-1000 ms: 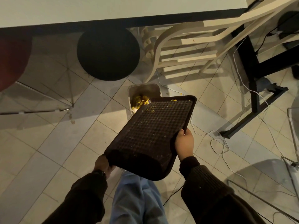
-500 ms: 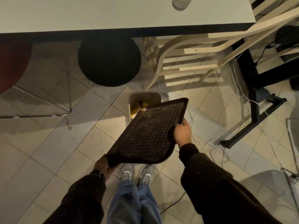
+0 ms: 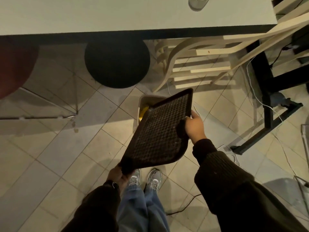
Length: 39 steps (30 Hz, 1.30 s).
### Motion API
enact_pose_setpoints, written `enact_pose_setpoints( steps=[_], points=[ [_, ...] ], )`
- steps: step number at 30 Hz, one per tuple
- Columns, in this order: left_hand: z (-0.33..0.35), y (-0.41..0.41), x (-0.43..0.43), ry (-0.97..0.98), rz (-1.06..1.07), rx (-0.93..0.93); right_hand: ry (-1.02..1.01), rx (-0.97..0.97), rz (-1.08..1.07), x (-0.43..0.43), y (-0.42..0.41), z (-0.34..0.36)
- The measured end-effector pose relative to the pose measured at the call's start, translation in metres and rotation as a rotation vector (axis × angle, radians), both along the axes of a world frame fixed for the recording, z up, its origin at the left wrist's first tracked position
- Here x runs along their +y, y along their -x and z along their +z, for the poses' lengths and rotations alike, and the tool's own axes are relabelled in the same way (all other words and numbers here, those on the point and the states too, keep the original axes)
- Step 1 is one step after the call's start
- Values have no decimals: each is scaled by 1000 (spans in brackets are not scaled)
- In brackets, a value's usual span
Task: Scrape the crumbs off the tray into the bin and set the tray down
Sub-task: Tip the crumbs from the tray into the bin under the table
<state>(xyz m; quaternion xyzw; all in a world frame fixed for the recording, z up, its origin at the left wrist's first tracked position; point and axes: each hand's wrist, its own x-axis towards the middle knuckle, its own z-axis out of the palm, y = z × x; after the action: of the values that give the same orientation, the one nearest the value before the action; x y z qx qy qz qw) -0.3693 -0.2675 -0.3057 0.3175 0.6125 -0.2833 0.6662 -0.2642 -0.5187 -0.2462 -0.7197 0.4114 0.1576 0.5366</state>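
A dark brown textured tray (image 3: 160, 131) is held steeply tilted over the floor, its far left corner dipping over a small grey bin (image 3: 143, 101). Yellow crumbs lie inside the bin; a few pale specks cling to the tray's upper part. My left hand (image 3: 117, 174) grips the tray's near corner from below. My right hand (image 3: 194, 126) holds the right edge, thumb on the upper face. Much of the bin is hidden behind the tray.
A white table (image 3: 133, 14) runs across the top, with a glass (image 3: 198, 2) near its right end. Under it stand a black round stool (image 3: 117, 64), a red seat (image 3: 11, 69) and a pale wooden chair (image 3: 200, 64). Cables (image 3: 260, 104) trail on the tiled floor at right.
The tray has tipped steeper and turned, its right edge rising. Most crumbs slid off it into the bin. My right hand moved up along the edge.
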Motion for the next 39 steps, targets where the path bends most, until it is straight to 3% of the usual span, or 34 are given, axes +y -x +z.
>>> enact_pose_setpoints(
  steps=[6,14,26,34,39],
  points=[
    [-3,5,1,-29,-26,-28,97,44,64,-7,-1,-1],
    [-2,21,-7,54,88,59,25,108,68,-4,5,-11],
    [14,31,-57,-13,-34,77,149,168,292,-22,-34,-4],
    [24,34,-42,102,104,76,140,110,265,-15,-26,7],
    [24,38,-27,52,111,79,158,28,214,-10,-9,11]
  ],
)
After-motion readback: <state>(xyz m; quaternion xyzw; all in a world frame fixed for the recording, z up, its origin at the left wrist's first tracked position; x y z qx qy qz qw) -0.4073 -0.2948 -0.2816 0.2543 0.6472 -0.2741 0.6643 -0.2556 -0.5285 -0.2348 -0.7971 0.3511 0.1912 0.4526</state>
